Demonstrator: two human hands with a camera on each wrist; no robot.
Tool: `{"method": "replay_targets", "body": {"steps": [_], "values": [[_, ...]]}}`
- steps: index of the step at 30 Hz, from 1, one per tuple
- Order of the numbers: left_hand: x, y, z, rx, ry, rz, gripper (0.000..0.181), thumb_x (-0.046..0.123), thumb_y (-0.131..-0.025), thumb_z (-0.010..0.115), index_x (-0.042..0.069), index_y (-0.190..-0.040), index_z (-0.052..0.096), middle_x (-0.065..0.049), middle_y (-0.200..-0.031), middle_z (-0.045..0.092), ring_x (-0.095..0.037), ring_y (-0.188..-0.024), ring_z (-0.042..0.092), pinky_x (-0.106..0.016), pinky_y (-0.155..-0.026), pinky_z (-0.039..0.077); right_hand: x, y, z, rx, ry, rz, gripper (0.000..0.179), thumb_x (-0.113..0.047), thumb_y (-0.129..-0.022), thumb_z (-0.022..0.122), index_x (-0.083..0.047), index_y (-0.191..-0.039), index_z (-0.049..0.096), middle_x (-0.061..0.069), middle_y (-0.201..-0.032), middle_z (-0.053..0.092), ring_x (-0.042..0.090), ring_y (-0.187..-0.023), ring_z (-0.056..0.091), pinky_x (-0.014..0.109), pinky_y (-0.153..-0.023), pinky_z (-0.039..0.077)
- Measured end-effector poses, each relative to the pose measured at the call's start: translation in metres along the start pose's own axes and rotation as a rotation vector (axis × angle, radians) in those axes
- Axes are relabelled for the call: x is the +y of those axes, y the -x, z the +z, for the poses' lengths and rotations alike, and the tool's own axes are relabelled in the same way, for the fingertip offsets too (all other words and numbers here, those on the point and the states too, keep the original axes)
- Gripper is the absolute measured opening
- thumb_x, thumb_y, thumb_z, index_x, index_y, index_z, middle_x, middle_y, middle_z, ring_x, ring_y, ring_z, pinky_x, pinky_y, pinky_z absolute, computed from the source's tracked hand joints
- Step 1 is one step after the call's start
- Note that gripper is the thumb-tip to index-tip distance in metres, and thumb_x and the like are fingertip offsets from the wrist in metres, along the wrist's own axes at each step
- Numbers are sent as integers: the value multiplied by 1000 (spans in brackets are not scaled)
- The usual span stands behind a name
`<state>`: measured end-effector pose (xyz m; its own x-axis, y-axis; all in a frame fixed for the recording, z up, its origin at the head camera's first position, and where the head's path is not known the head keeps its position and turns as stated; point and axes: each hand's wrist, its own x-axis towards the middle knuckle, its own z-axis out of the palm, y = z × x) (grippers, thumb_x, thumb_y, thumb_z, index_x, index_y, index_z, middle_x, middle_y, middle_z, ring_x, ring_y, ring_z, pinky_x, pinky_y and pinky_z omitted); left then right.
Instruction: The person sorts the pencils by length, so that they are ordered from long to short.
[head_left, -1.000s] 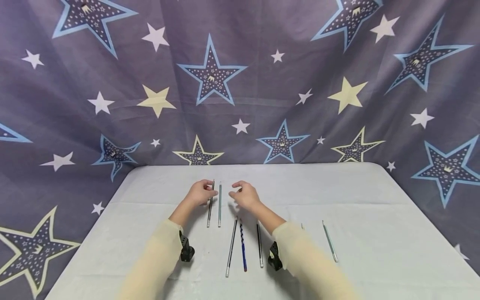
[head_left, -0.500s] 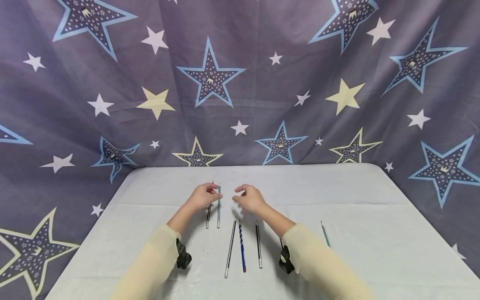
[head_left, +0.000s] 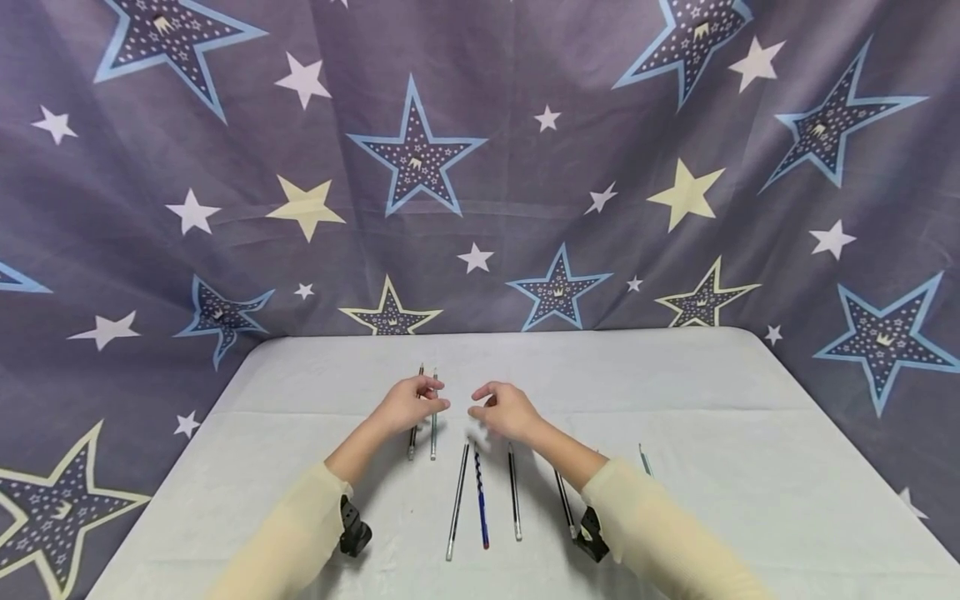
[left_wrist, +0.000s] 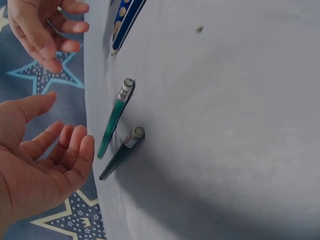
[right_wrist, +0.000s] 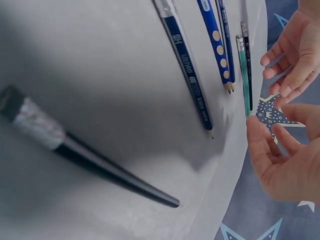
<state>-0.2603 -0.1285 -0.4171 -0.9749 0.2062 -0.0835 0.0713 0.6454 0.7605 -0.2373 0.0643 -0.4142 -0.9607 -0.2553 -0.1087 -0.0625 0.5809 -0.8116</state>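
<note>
My left hand (head_left: 408,406) hovers over a teal pencil (head_left: 433,437) and a dark pencil (head_left: 412,442), its fingers loosely curved around nothing. In the left wrist view, both pencils lie on the cloth just beyond the fingers, eraser ends toward the camera. Facing it across a small gap is my right hand (head_left: 510,412), with fingers bent and nothing held. Nearer me lie a dark pencil (head_left: 458,502), a blue pencil with pale dots (head_left: 482,504) and another dark pencil (head_left: 514,498), roughly side by side.
One more dark pencil (head_left: 564,498) lies beside my right forearm. Farther right, a teal pencil (head_left: 645,460) is partly covered by the sleeve. A white cloth covers the table (head_left: 750,500), and a star-patterned curtain (head_left: 480,167) hangs behind it.
Both hands have drawn slightly toward me. The left has shifted right, across the two pencils, which stay in place. The right forearm has swung outward, uncovering a dark pencil and covering part of the teal one.
</note>
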Motion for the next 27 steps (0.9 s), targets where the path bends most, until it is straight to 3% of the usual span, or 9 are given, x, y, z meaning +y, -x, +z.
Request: {"method": "replay_targets", "body": {"steps": [7,14,22,27], "values": [[3,9,7,-31,-24,19,37,20,-84,66,1,-116,60,-8,-95,60,-16,-79,56,-26,-66,48,4,9,-1,-23,1,-14,32,-19,-87,64,-2,-114,59,11,-81,64,11,-49,51,24,-47,49],[2,20,15,-64,-29,48,35,18,-83,68,1,-113,62,-6,-91,62,-15,-80,56,-27,-70,49,9,18,0,-57,20,-19,34,-20,-87,64,-1,-115,59,6,-77,61,12,-50,51,25,-47,51],[-2,32,23,-113,8,75,35,15,-81,70,-1,-111,62,-6,-88,61,-12,-72,55,-23,-60,49,12,28,2,-106,0,-24,31,-18,-87,64,-1,-113,60,5,-77,60,21,-55,58,34,-50,55],[-2,38,30,-156,42,86,34,12,-80,70,-1,-110,61,-7,-88,59,-11,-65,54,-23,-53,50,15,33,4,-127,-36,-20,30,-16,-87,64,0,-112,60,7,-76,60,21,-58,59,32,-50,55]]}}
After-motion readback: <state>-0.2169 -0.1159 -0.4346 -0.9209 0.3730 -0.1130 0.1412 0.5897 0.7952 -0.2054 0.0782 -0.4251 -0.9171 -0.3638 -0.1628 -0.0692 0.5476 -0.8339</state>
